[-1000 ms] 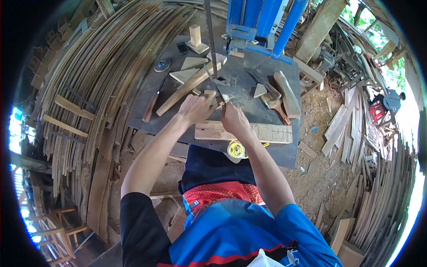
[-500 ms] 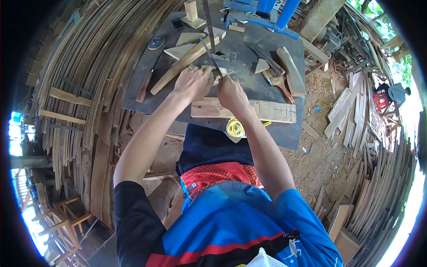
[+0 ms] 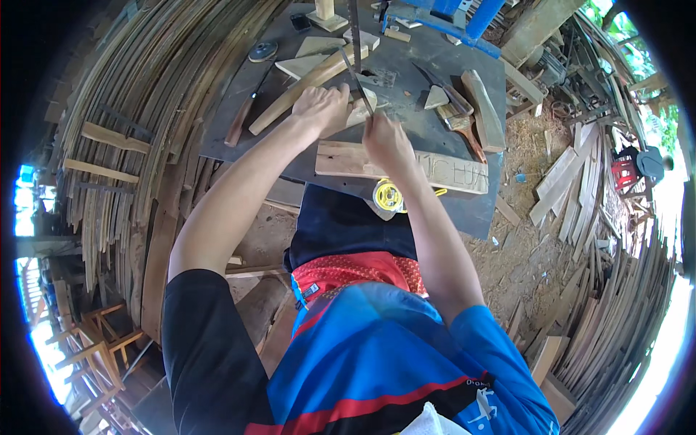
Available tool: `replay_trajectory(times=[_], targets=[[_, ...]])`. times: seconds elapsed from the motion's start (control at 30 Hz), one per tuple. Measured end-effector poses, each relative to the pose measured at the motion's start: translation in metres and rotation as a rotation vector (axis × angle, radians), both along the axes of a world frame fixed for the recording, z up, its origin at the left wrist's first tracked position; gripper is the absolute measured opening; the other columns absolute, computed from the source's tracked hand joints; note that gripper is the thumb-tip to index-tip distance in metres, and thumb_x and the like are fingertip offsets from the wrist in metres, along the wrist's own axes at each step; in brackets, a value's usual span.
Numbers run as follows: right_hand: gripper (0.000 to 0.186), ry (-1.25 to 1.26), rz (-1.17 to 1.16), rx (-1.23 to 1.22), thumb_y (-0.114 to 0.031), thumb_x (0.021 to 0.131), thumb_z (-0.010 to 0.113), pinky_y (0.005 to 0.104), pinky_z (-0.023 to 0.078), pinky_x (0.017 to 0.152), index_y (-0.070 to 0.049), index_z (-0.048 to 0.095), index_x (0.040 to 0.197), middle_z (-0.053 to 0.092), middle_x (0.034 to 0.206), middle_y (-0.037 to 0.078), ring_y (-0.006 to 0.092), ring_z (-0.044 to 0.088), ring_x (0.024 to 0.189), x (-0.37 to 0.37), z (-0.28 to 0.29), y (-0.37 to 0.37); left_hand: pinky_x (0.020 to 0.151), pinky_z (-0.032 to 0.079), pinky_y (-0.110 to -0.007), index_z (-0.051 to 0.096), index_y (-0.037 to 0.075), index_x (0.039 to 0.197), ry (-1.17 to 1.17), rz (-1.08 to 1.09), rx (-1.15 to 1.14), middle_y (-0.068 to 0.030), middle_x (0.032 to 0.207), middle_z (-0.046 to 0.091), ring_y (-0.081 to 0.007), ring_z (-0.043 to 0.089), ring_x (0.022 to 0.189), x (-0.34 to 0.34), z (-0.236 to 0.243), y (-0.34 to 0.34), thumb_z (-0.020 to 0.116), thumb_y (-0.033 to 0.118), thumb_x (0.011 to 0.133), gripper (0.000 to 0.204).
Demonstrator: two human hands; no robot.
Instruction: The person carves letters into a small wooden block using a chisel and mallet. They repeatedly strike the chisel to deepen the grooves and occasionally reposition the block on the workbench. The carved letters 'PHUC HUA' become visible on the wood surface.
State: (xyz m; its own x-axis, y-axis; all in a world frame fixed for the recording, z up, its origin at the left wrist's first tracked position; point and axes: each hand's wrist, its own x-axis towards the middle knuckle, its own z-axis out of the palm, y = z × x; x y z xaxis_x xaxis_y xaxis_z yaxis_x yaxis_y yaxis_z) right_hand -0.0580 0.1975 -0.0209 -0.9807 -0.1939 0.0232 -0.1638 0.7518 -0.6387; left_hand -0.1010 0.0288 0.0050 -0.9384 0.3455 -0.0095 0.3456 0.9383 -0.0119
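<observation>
My left hand (image 3: pixel 322 109) is closed at a small pale wood piece (image 3: pixel 362 107) on the dark tabletop, its fingertips partly hidden. My right hand (image 3: pixel 389 143) grips the near end of a long, narrow, dark file-like tool (image 3: pixel 355 76). The tool slants away to the far left, passing by the wood piece. Beyond my left hand a long wooden bar (image 3: pixel 297 93) lies diagonally. Under my right wrist is a thick board with pencil marks (image 3: pixel 453 172), and at its near edge a yellow tape measure (image 3: pixel 387 195).
An upright toothed saw blade (image 3: pixel 354 36) rises through the table (image 3: pixel 225 94) beyond my hands. Right of them lie a paintbrush (image 3: pixel 464 130), a dark blade-like tool (image 3: pixel 438 83) and a wood block (image 3: pixel 484 112). A blue metal frame (image 3: pixel 449 29) stands far off; stacked planks (image 3: pixel 145 109) line the left.
The whole view has shifted slightly, moving the table up in the picture. My left hand sits a little farther away, and more of the small wood piece shows between my hands.
</observation>
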Motion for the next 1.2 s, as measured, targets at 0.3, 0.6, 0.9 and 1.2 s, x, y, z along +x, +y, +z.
replay_trajectory(times=[0.3,0.6,0.9,1.2], targets=[[0.03,-0.002,-0.001,0.061,-0.025,0.105,0.046,0.0584,0.051,0.075,0.002,0.056,0.096,0.066,0.082,0.031,0.0501,0.065,0.083,0.086,0.005,0.062,0.076,0.054,-0.055,0.056,-0.001,0.114,-0.045,0.027,0.05,-0.0254,0.09,0.072,-0.0425,0.071,0.084,-0.008,0.003,-0.002,0.042,0.042,0.105,0.046],[0.03,-0.026,0.001,-0.014,-0.025,0.104,0.048,0.0612,0.049,0.072,0.003,0.053,0.095,0.063,0.075,0.034,0.0533,0.063,0.078,0.081,0.042,0.058,0.081,0.056,-0.047,0.057,-0.004,0.125,0.0,-0.03,-0.047,-0.0221,0.1,0.073,-0.0383,0.071,0.091,0.01,0.004,0.01,0.047,0.041,0.103,0.05],[0.03,0.003,-0.016,-0.024,-0.021,0.101,0.049,0.0596,0.05,0.079,0.006,0.058,0.093,0.066,0.083,0.034,0.0536,0.064,0.084,-0.005,0.002,0.013,0.08,0.055,-0.052,0.056,-0.004,0.118,0.008,0.003,0.072,-0.027,0.089,0.072,-0.0421,0.071,0.089,0.002,-0.003,0.01,0.047,0.039,0.102,0.047],[0.034,-0.007,0.005,-0.044,-0.023,0.102,0.047,0.0588,0.05,0.082,0.007,0.062,0.093,0.066,0.089,0.036,0.0534,0.065,0.09,-0.014,0.001,0.005,0.079,0.055,-0.054,0.056,-0.002,0.106,-0.001,-0.035,0.09,-0.0266,0.082,0.071,-0.0433,0.071,0.085,0.002,-0.002,0.006,0.047,0.041,0.102,0.044]])
